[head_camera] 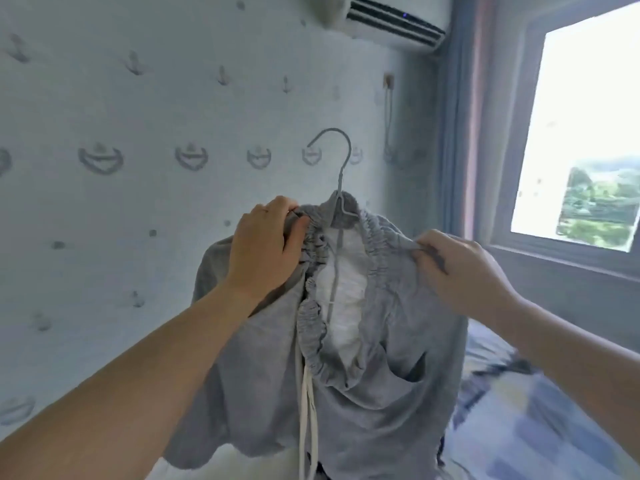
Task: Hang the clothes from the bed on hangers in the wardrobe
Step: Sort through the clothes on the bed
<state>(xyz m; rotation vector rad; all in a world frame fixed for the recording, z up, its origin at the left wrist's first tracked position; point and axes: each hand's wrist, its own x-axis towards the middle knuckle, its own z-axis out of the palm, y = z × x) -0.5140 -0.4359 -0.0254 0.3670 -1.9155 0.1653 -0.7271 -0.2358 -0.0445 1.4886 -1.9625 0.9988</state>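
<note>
Left hand (pixel 266 244) and right hand (pixel 460 268), each grip pinching the elastic waistband (pixel 313 317), hold the grey bottoms (pixel 363 393) on the hanger (pixel 341 150) above the bed (pixel 519 410) — soft, light, floppy cloth, so that waistband looks the place to take it

Left hand (pixel 266 244) and right hand (pixel 460 268) grip grey shorts (pixel 381 375) on hanger (pixel 341 164).

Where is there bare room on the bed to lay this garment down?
The checked bedding at lower right, between the grey garment and the picture's edge, looks bare. Nearer the window wall a dark blurred item lies on it. Between left hand and right hand the hanger and garment fill the space.
</note>
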